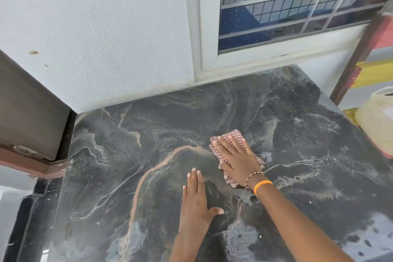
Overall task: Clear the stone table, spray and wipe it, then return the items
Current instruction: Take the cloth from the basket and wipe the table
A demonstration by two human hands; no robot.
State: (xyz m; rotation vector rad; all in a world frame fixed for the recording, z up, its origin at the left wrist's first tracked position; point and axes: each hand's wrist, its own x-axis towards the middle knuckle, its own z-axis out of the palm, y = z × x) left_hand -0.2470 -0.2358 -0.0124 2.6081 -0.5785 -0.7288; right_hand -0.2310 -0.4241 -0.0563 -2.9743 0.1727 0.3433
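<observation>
Right hand (236, 160) is pressed flat, fingers spread a bit, on a pink checked cloth (228, 136) roughly mid-table on the dark veined stone table (127, 155), nearer the right edge than the left. Left hand (194, 200) lies palm-down just beside it toward the near edge, fingers together, thumb out, holding nothing. Loads of bare stone toward the left edge and far corners.

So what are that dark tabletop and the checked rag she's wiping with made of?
The tabletop looks like polished stone, perhaps marble or granite: dark, with pale and tan veins and a soft sheen. The rag under the right hand looks like woven cloth, probably cotton: small red-and-white checks, soft rumpled edges.
</observation>
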